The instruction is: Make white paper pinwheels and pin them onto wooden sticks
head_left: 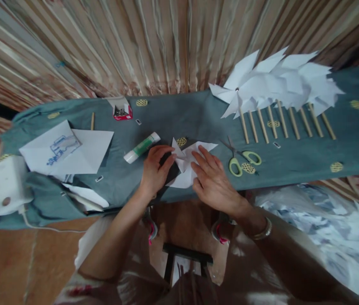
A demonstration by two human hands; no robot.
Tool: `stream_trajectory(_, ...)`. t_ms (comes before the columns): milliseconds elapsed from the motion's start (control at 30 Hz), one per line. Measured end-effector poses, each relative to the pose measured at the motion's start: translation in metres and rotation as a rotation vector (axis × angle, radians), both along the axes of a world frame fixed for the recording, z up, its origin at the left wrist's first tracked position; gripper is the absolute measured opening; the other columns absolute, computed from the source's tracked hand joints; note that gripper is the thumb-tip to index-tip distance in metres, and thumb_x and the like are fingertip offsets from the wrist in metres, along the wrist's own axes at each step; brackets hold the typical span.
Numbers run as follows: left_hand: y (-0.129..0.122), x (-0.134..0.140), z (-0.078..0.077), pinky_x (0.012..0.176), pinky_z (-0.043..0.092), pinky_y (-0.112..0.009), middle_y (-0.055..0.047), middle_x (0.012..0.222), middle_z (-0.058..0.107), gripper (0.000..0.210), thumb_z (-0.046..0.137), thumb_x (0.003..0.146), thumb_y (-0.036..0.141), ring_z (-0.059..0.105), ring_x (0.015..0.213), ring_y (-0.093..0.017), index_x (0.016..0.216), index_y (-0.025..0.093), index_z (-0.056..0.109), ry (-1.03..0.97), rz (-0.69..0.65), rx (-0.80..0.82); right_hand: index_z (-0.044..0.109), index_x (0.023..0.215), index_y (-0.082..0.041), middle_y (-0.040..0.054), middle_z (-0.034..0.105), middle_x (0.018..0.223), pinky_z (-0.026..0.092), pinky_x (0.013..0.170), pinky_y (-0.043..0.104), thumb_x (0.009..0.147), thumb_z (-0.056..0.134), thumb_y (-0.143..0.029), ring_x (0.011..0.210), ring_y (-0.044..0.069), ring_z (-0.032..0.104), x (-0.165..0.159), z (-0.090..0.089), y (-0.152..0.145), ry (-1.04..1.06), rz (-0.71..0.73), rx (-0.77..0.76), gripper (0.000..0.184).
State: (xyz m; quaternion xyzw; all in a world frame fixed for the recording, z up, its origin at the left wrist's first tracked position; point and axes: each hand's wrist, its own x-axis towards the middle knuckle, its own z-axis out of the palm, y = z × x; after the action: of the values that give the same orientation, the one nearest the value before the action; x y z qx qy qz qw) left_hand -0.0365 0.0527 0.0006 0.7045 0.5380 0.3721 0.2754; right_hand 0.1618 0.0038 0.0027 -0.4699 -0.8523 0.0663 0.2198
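Note:
A white paper pinwheel [184,180], partly folded, lies on the teal cloth in front of me. My left hand [156,167] pinches one of its points between thumb and fingertips. Across the paper's right side, my right hand [211,178] rests with fingers spread, pressing it down and covering part of it. Left of the paper is a green and white glue stick [142,147], lying on its side. Scissors with green handles [239,159] lie slightly opened just right of my right hand.
Finished white pinwheels [277,84] on wooden sticks overlap at the back right. A red box of small metal pins [122,111] stands at the back left. Paper sheets [93,148], a stick [92,121] and a white corded device [9,184] occupy the left end.

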Motion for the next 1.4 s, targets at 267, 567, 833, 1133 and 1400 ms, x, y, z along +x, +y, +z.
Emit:
stream_trajectory(267,-0.012,-0.015,0.004,0.091,0.048,-0.036,-0.006,0.099,0.07,0.022,0.055,0.088,0.034,0.062,0.098,-0.021,0.098,0.021,0.07,-0.035,0.03,-0.042,0.057,0.124,-0.008,0.0248,0.043,0.147,0.032,0.109,0.058,0.079,0.068,-0.052,0.145,0.038,0.024,0.008,0.004,0.0,-0.066,0.06,-0.082,0.064)
stream_trajectory(567,-0.029,-0.016,0.004,0.076,0.05,-0.032,-0.008,0.088,0.073,0.028,0.062,0.081,0.042,0.067,0.082,-0.022,0.087,0.018,0.073,-0.277,0.011,-0.319,0.068,0.111,-0.015,0.0151,0.053,0.143,0.033,0.109,0.057,0.085,0.051,-0.012,0.144,0.035,0.03,0.006,-0.001,0.009,-0.065,0.008,-0.051,0.032)
stream_trajectory(833,-0.036,0.018,0.009,0.084,0.054,-0.039,-0.011,0.086,0.075,0.04,0.074,0.075,0.041,0.072,0.083,-0.024,0.102,0.012,0.063,-0.997,0.155,-0.759,0.073,0.099,-0.017,0.0089,0.062,0.135,0.037,0.106,0.056,0.087,0.048,-0.009,0.141,0.034,0.036,0.005,-0.004,0.017,0.028,-0.044,-0.033,0.029)
stream_trajectory(1133,-0.035,0.029,0.021,0.095,0.051,-0.04,-0.017,0.091,0.074,0.053,0.043,0.095,0.053,0.073,0.087,-0.024,0.121,0.009,0.055,-1.267,0.082,-1.011,0.071,0.103,-0.019,0.0067,0.065,0.131,0.04,0.105,0.055,0.092,0.048,-0.016,0.139,0.031,0.039,0.005,-0.004,0.015,0.189,-0.09,0.013,0.026)
stream_trajectory(1400,-0.033,0.026,0.016,0.079,0.054,-0.03,-0.009,0.092,0.075,0.034,0.062,0.086,0.042,0.071,0.085,-0.02,0.101,0.013,0.07,-1.222,0.042,-0.908,0.069,0.106,-0.02,0.0075,0.063,0.133,0.039,0.105,0.054,0.092,0.048,-0.013,0.141,0.03,0.037,0.001,0.003,0.004,0.105,-0.007,0.117,0.026)
